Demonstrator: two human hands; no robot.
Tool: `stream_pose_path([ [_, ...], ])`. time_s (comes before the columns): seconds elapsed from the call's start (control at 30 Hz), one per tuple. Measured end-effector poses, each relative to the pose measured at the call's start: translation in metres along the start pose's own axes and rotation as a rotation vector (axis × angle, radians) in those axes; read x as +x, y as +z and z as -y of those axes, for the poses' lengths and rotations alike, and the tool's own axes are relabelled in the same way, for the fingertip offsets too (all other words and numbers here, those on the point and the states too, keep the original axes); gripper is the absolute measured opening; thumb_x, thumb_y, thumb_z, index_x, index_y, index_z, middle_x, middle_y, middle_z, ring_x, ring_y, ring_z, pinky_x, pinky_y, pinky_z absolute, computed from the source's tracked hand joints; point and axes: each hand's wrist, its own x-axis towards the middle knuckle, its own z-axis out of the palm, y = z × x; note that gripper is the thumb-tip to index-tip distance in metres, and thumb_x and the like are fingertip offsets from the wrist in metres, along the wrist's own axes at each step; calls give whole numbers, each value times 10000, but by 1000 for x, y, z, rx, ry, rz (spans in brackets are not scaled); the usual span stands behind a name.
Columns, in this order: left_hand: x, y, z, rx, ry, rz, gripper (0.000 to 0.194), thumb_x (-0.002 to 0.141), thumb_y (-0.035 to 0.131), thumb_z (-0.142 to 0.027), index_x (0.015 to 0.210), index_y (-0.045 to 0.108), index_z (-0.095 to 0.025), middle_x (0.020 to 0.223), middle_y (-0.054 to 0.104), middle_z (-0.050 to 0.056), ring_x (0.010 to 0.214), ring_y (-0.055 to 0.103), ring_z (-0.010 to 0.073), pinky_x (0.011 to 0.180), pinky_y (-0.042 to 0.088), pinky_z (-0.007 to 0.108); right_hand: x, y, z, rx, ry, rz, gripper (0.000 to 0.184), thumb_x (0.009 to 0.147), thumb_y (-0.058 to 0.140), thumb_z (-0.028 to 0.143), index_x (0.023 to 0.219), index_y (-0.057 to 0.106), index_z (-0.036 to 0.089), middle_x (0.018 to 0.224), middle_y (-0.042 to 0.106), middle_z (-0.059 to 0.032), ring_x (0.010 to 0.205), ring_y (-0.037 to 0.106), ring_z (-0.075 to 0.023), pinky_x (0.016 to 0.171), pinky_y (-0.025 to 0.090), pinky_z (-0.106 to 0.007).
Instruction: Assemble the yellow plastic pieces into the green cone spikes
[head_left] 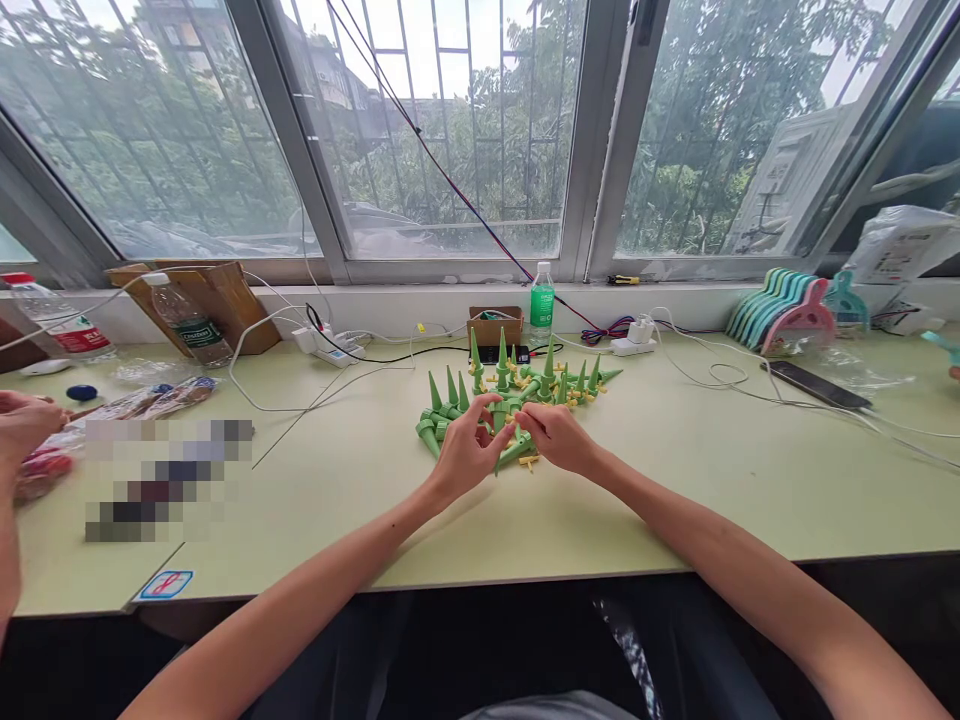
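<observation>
In front of me lies a pile of green plant watering spikes (pixel 550 375), several standing point up and others on their sides, with small yellow valves among them. At the front of the pile, my left hand (pixel 474 442) curls its thumb and fingers around a green watering spike (pixel 499 412) whose tip points down. My right hand (pixel 561 437) is closed close against the left fingertips; a bit of yellow shows there, but its fingers hide what they grip. One loose yellow valve (pixel 529 463) rests on the table just below the hands.
Behind the pile stand a green-labelled bottle (pixel 541 303) and a small cardboard box (pixel 495 326). White cables and a phone (pixel 816 385) lie right, near colourful hangers (pixel 787 312). Another person's hand (pixel 28 428) is at far left, by plastic bags and bottles.
</observation>
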Motion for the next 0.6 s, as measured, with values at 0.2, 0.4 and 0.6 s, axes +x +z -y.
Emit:
stream_pose_path([
  [0.2, 1, 0, 0, 9, 3, -24, 367, 867, 550, -416, 1186, 473, -253, 823, 486, -30, 429, 390, 23, 417, 326, 163, -1, -3, 4, 40, 32, 1, 325, 969, 386, 409, 755, 492, 190, 527, 412, 60, 476, 303, -88, 518, 258, -224],
  [0.4, 1, 0, 1, 9, -7, -45, 362, 862, 556, -415, 1175, 468, -256, 814, 485, -35, 421, 387, 24, 419, 323, 167, -3, -3, 5, 83, 17, 8, 220, 955, 431, 387, 939, 524, 188, 510, 427, 82, 448, 311, -83, 515, 273, -214],
  [0.6, 1, 0, 2, 4, 13, -35, 376, 854, 564, -401, 1184, 467, -249, 813, 497, -27, 413, 396, 26, 415, 331, 166, -2, -3, 5, 71, 35, 14, 231, 961, 404, 376, 870, 515, 196, 528, 429, 64, 463, 322, -93, 518, 272, -219],
])
